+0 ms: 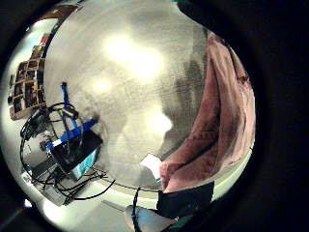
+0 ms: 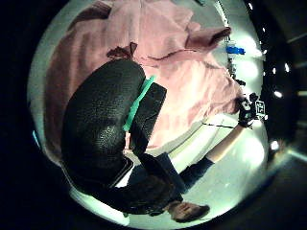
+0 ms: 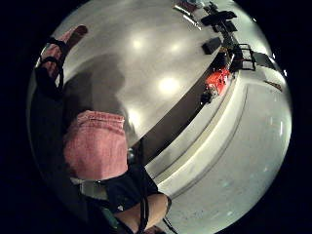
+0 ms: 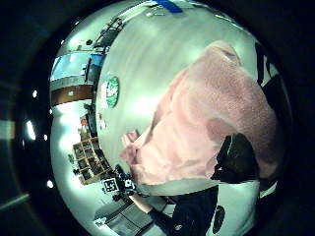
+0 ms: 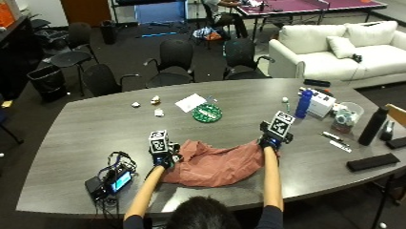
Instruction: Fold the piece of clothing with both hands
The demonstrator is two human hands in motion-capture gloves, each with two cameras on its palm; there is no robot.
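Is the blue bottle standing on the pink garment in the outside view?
No: the blue bottle stands upright on the bare grey wooden table, beyond the right hand and well apart from the crumpled pink garment.

A grey table [image 5: 76, 129] carries a pink garment [image 5: 218, 162], green disc [image 5: 207, 113] and blue bottle [image 5: 304, 103].

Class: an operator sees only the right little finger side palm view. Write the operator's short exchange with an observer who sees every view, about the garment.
Operator: Where is the left hand?
Observer: The left hand grips the garment at its left end.
Operator: Is the garment flat?
Observer: No, it lies crumpled on the table.
Operator: Anything beyond it?
Observer: A green disc, apart from it.
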